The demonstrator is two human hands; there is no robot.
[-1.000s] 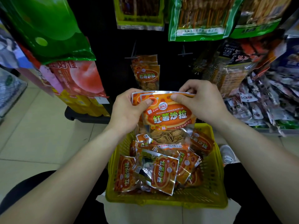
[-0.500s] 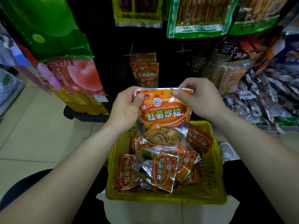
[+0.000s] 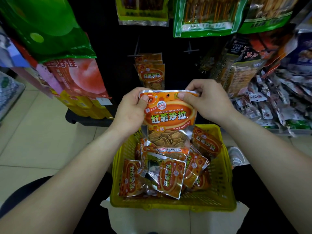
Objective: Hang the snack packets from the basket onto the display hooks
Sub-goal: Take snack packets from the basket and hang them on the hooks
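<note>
A: Well, nearest first: the yellow basket sits low in front of the person, with a heap of orange snack packets lying in it every which way.

B: And above it?

A: The held packet. A second ago its top edge was curled over and tilted. Now it is flat and upright, label facing the camera. The left hand pinches the top left corner, thumb on the front. The right hand pinches the top edge toward the right.

B: What does that mean for the job?

A: The hang hole shows clear between the two thumbs. I judge the packet squared up for a hook, not yet carried there.

B: Which hook?

A: Farther off, on the dark panel, hung packets of the same kind fill one hook, and a bare hook juts out to their right. Either could be meant.

B: What can't you make out?

A: The hook tips are dim against the black. The packet's lower end overlaps the heap, so I can't tell whether they touch. How many lie underneath is hidden.
</note>
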